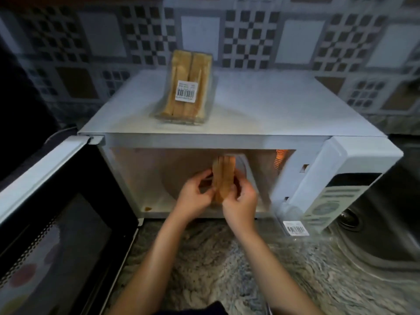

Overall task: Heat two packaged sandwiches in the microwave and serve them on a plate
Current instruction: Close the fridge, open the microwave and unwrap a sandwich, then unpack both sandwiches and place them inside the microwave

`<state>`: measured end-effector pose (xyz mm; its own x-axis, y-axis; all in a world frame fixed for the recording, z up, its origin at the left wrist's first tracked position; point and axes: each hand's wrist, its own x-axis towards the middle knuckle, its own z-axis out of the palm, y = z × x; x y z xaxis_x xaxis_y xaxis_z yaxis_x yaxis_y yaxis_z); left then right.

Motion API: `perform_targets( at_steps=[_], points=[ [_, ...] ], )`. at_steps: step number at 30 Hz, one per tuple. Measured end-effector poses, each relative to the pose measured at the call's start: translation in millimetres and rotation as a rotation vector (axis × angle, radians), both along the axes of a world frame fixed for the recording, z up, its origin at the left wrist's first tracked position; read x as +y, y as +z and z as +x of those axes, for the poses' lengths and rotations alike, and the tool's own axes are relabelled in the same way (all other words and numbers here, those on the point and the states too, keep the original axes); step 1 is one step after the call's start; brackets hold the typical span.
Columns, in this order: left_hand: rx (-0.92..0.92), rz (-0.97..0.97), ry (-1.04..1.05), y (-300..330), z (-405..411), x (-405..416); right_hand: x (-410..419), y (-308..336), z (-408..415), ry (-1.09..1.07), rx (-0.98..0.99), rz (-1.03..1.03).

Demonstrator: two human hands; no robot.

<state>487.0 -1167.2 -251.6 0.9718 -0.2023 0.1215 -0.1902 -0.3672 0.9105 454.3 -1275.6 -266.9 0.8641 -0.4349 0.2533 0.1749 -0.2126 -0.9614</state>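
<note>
A white microwave (227,114) stands with its door (56,201) swung open to the left and its cavity lit. Both my hands reach into the cavity and hold a brown sandwich (222,178) upright over the turntable (177,176). My left hand (193,196) grips its left side and my right hand (241,201) grips its right side. A second sandwich (186,87), in a clear pack with a barcode label, lies on top of the microwave. An empty clear pack (293,219) with a barcode label sits on the counter by the microwave's right front.
The microwave's control panel (336,196) is at the right. A dark round sink (375,235) lies to the right of the marbled counter (216,258). A patterned tile wall is behind. No plate is in view.
</note>
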Motion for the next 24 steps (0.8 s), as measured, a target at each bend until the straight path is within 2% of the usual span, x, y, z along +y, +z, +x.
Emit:
perform_targets(
  at_steps=[7,12,20,24],
  points=[
    [0.087,-0.058,-0.062,3.4,29.6,-17.8,-4.4,4.8,33.0,-0.058,0.023,0.107],
    [0.113,0.028,-0.050,-15.5,35.9,-24.8,-4.5,-8.7,39.2,-0.119,0.123,0.080],
    [0.033,0.050,-0.060,-19.8,29.5,-20.6,-4.8,-5.8,27.0,-0.050,0.210,0.076],
    [-0.019,0.061,-0.061,-23.6,15.9,-17.2,-3.7,-5.7,14.1,0.011,0.280,-0.023]
  ],
)
